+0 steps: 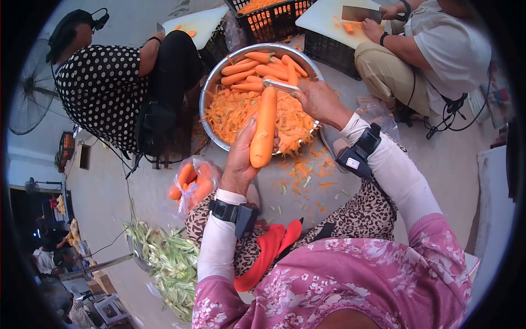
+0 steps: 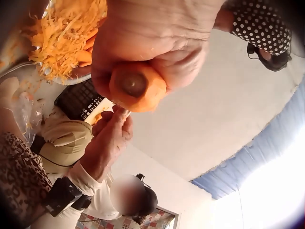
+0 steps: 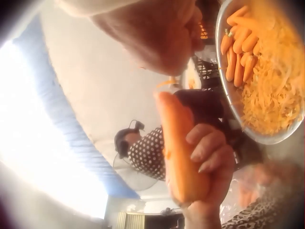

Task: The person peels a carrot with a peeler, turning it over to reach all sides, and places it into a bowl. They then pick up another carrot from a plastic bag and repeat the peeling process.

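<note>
A large orange carrot (image 1: 264,129) is gripped in my left hand (image 1: 240,156), tilted up over the near side of a steel basin (image 1: 204,107). The left wrist view shows its blunt end (image 2: 136,88) toward the camera. My right hand (image 1: 323,101) holds a metal peeler (image 1: 282,85) by its handle, at the carrot's far end. A thin orange strip (image 3: 167,82) shows there in the right wrist view. Peeled carrots (image 1: 238,68) lie at the basin's far side, and a heap of carrot peelings (image 1: 227,115) fills the nearer part.
A clear bag of carrots (image 1: 193,183) lies left of my knees, near a pile of green husks (image 1: 172,263). Scattered peelings (image 1: 307,170) dot the floor. Two people sit beyond the basin beside white cutting boards (image 1: 200,24); the right one holds a cleaver (image 1: 359,13). A black crate (image 1: 274,22) stands between them.
</note>
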`<state>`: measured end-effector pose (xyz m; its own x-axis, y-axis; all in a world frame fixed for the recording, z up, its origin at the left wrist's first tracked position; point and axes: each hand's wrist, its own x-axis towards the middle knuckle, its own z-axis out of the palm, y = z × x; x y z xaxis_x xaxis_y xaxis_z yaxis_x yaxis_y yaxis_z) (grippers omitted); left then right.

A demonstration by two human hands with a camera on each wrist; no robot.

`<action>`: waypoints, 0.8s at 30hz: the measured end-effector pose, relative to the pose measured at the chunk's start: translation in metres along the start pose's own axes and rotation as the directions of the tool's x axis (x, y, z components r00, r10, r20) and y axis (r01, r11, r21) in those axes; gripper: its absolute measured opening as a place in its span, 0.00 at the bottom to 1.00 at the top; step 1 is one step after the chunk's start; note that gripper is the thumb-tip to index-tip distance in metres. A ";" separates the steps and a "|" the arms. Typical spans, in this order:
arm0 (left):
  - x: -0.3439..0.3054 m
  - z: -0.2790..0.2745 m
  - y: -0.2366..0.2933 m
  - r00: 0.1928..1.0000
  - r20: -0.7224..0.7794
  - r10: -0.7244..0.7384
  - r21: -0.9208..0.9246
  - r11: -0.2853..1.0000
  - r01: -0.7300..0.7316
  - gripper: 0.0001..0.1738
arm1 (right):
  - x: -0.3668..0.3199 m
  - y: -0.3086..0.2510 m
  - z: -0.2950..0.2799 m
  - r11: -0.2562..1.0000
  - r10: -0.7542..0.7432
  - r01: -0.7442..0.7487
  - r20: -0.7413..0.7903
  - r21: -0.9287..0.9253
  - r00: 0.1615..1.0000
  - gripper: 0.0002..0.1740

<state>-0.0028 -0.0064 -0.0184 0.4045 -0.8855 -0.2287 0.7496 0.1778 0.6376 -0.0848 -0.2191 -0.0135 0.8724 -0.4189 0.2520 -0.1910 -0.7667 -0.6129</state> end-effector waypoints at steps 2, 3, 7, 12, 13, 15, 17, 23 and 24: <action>-0.002 0.002 0.006 1.000 0.023 -0.015 -0.039 0.999 0.016 0.23 | 0.002 0.009 -0.001 1.000 -0.010 0.010 -0.013 -0.024 1.000 0.12; -0.003 0.002 0.007 0.999 0.035 -0.010 -0.098 0.995 0.013 0.23 | 0.003 0.003 -0.006 0.999 -0.002 0.003 -0.007 0.042 1.000 0.11; 0.005 -0.007 0.007 0.997 -0.057 0.044 -0.137 0.989 -0.051 0.22 | -0.010 -0.027 -0.016 0.983 -0.039 0.047 -0.045 0.179 0.998 0.12; 0.003 -0.001 0.005 0.960 -0.248 0.126 -0.129 0.978 -0.161 0.20 | -0.029 -0.057 -0.019 0.882 -0.371 0.243 0.276 0.404 0.886 0.11; 0.003 0.002 0.006 0.961 -0.249 0.122 -0.129 0.979 -0.158 0.20 | -0.030 -0.056 -0.018 0.889 -0.400 0.291 0.286 0.355 0.871 0.11; 0.005 0.006 0.006 0.927 -0.346 0.145 -0.080 0.980 -0.183 0.20 | -0.028 -0.050 -0.015 0.935 -0.304 0.234 0.260 0.268 0.916 0.10; 0.008 -0.007 0.004 0.956 -0.268 0.117 -0.106 0.983 -0.150 0.21 | -0.020 -0.037 -0.011 0.968 -0.212 0.174 0.224 0.179 0.951 0.10; 0.006 -0.005 0.005 0.985 -0.166 0.050 -0.159 0.984 -0.076 0.25 | -0.005 -0.023 -0.014 0.985 -0.058 0.070 -0.084 0.155 0.995 0.12; 0.004 -0.004 0.005 0.986 -0.159 0.044 -0.174 0.982 -0.072 0.26 | -0.010 -0.029 -0.013 0.965 -0.086 0.076 0.029 0.250 0.996 0.12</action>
<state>0.0046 -0.0075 -0.0188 0.5155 -0.7971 -0.3144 0.7983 0.3134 0.5143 -0.0943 -0.1991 0.0111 0.8981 -0.3373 0.2824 -0.0054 -0.6504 -0.7596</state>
